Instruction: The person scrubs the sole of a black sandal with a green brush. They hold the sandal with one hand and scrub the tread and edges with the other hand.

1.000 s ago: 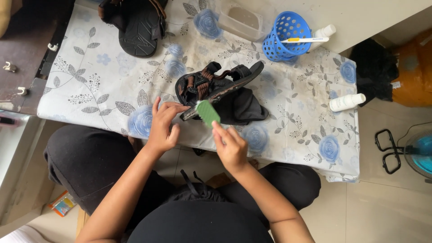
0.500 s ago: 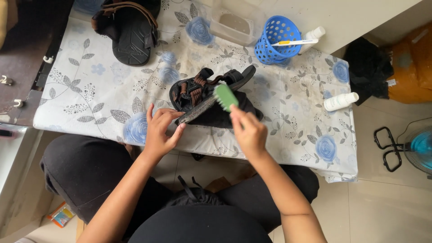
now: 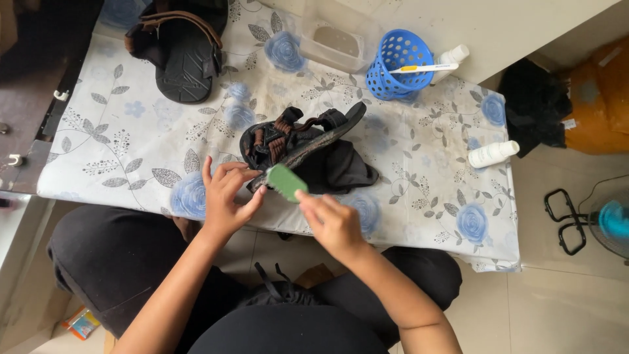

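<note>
The left hand [image 3: 226, 200] was down at the near end of the dark strapped sandal [image 3: 298, 141], fingers [image 3: 229, 172] spread and pressed against its heel end, steadying it rather than wrapping round it. The sandal lay tilted on its edge over a crumpled black cloth [image 3: 341, 167], near the middle of the bench [image 3: 118, 137], which wore a white cover printed with blue roses and grey leaves.

The right hand [image 3: 334, 223] came in from the near side, fingers curled tight on the small green oblong scrubbing brush [image 3: 285, 181], and that brush sat right against the sandal's sole edge, just beside the left fingertips. Both hands were close together at the bench's front edge.

Up at the far left corner rested a second black sandal with a brown strap [image 3: 180, 56], sole down, well apart from the first. Along the far side stood a clear plastic tub [image 3: 337, 42], and next to it a blue perforated plastic basket [image 3: 396, 62] with a white toothbrush [image 3: 422, 67] laid across its rim. A small white bottle [image 3: 493, 153] lay on its side near the right edge of the bench.
</note>
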